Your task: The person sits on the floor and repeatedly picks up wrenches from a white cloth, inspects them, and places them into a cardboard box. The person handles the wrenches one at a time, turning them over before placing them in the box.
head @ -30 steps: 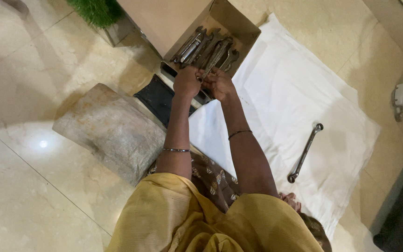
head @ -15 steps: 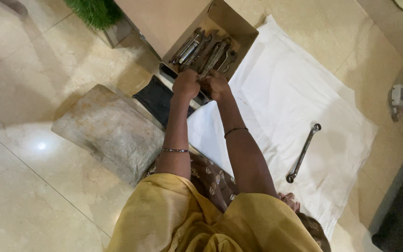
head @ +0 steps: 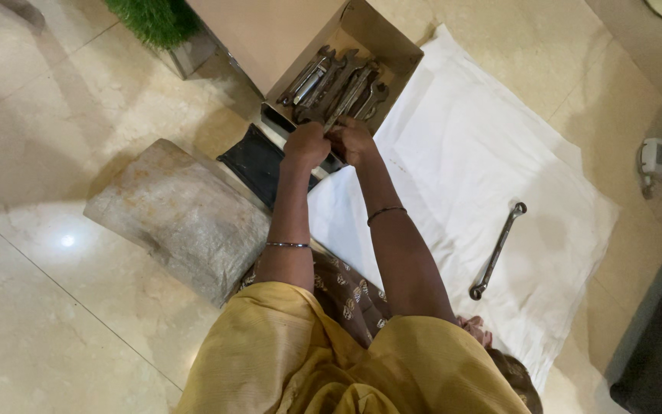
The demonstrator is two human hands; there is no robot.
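An open cardboard box (head: 392, 47) on the floor holds several dark steel spanners (head: 323, 77) lying side by side. My left hand (head: 306, 144) and my right hand (head: 355, 141) meet at the box's near edge, both closed on the lower end of one long spanner (head: 346, 100) that slants up into the box. A separate long ring spanner (head: 498, 250) lies alone on the white cloth (head: 461, 153) to my right.
A grey stone block (head: 181, 215) sits left of my arms, with a black pouch (head: 258, 161) between it and the box. A green plant (head: 158, 17) is at the top left. A small white device (head: 659, 157) stands at the far right on the tiled floor.
Both hands stay at the box's near edge, shifting only slightly. The gripped spanner remains angled into the box. The camera drifted a little.
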